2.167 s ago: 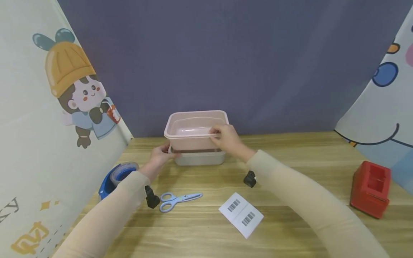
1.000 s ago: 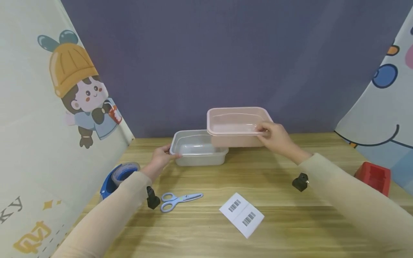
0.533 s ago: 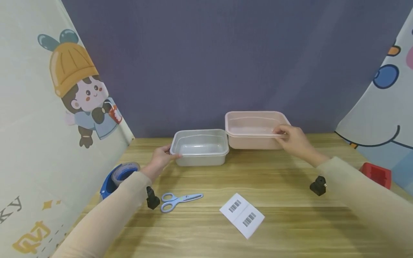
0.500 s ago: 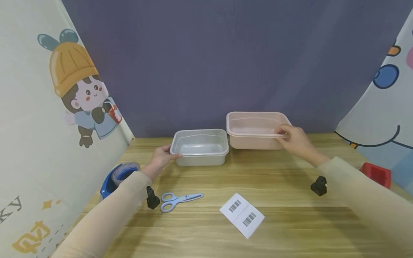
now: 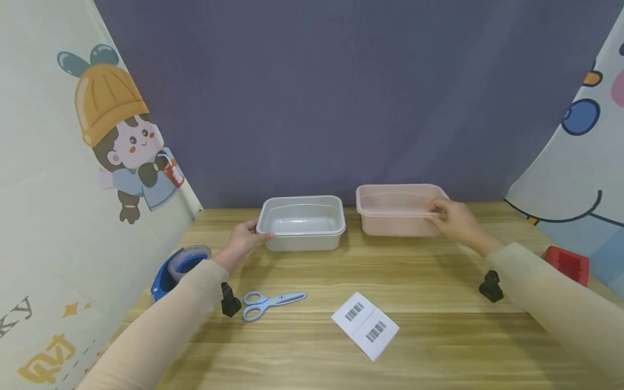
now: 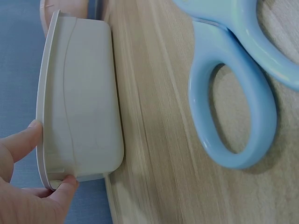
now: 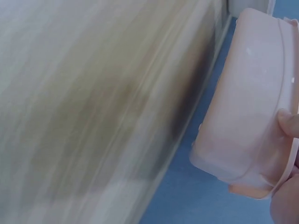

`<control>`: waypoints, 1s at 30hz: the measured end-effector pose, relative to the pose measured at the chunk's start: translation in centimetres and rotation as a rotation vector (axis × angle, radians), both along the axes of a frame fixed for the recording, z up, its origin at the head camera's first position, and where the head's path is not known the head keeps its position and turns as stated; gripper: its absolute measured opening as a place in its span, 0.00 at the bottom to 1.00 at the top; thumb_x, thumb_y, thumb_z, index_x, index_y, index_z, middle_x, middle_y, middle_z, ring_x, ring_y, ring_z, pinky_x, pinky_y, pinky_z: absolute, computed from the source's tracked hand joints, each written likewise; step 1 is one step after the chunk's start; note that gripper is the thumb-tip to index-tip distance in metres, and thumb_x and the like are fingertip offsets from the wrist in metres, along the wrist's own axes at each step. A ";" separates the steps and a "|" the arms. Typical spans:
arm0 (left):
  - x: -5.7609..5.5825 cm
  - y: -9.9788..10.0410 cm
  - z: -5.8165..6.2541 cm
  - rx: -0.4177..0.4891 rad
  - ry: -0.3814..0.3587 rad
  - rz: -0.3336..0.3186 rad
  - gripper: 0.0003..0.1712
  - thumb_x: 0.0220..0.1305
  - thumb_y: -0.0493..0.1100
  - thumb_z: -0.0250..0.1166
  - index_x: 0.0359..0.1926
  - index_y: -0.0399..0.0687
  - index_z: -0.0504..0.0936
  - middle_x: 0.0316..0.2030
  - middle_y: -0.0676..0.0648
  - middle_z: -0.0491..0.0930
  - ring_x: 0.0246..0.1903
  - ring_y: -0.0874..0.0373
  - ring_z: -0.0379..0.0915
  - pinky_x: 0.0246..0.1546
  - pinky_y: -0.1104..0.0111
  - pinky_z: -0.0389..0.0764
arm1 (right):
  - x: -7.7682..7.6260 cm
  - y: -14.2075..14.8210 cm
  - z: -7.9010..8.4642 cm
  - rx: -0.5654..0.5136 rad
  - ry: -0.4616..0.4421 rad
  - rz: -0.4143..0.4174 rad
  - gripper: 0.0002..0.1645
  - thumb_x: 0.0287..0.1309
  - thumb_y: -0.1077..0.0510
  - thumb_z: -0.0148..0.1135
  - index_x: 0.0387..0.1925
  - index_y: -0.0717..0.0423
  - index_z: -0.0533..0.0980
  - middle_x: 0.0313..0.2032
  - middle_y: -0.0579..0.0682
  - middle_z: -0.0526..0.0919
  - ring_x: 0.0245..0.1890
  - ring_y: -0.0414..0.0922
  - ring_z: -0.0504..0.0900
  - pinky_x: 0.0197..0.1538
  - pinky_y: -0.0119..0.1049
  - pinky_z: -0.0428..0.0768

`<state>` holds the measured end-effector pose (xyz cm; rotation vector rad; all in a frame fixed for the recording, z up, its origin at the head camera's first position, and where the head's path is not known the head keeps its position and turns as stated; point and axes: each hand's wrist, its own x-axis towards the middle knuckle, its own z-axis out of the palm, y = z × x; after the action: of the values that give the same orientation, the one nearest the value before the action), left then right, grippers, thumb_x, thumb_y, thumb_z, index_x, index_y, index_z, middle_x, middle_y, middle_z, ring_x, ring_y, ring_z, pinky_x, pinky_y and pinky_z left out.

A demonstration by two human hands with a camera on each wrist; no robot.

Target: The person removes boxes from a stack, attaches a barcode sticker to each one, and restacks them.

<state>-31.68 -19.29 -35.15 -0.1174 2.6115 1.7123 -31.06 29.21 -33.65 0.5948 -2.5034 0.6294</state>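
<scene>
A whitish rectangular plastic container [image 5: 302, 242] stands upright at the back of the wooden table. My left hand [image 5: 241, 241] holds its left end, thumb at the front rim; the left wrist view shows the fingers at that corner. Right of it, slightly farther back, is a pink container [image 5: 400, 225] of similar shape, its opening upward. My right hand [image 5: 455, 221] pinches its rim near the front right corner. Whether the pink container touches the table is hard to tell. No contents are visible in either container.
Light blue scissors [image 5: 265, 304] lie in front of my left hand. A white sheet with two barcodes [image 5: 365, 325] lies near the middle. A blue tape dispenser [image 5: 166, 279] is partly behind my left arm. A red holder [image 5: 567, 264] stands far right, partly covered by my right sleeve.
The pink container was lifted off the white one and carried right; in the last half second it came lower and slightly farther right. My left hand stayed on the white container.
</scene>
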 end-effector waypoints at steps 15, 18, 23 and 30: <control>0.1 0.0 0.0 0.009 -0.013 0.004 0.40 0.61 0.37 0.67 0.70 0.36 0.61 0.68 0.35 0.65 0.67 0.42 0.63 0.69 0.55 0.66 | 0.4 1.8 -2.3 0.073 -0.050 0.088 0.10 0.51 0.71 0.68 0.27 0.56 0.76 0.28 0.50 0.83 0.33 0.45 0.80 0.36 0.45 0.82; 0.0 0.0 0.1 0.002 -0.010 0.000 0.40 0.61 0.38 0.67 0.70 0.36 0.60 0.68 0.35 0.65 0.67 0.42 0.62 0.69 0.55 0.66 | 0.3 2.1 -2.5 0.080 -0.059 0.099 0.10 0.50 0.70 0.69 0.26 0.56 0.76 0.28 0.48 0.83 0.34 0.44 0.80 0.36 0.44 0.82; 0.0 -0.1 -0.1 0.007 0.007 -0.014 0.40 0.61 0.37 0.67 0.71 0.35 0.60 0.68 0.34 0.64 0.67 0.41 0.62 0.69 0.54 0.66 | 0.2 2.1 -2.4 0.069 -0.080 0.093 0.09 0.50 0.69 0.70 0.26 0.56 0.77 0.28 0.48 0.83 0.33 0.44 0.80 0.36 0.42 0.82; 0.1 -0.1 -0.4 0.039 0.027 -0.033 0.38 0.62 0.37 0.66 0.69 0.33 0.61 0.66 0.32 0.66 0.66 0.41 0.63 0.68 0.54 0.68 | 0.2 1.8 -1.9 0.057 -0.190 0.051 0.06 0.52 0.67 0.69 0.29 0.58 0.78 0.29 0.50 0.83 0.33 0.44 0.79 0.38 0.44 0.81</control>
<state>-31.55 -19.36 -35.59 -0.0509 2.5822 1.7657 -30.82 30.99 -35.55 0.6493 -2.6982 0.6634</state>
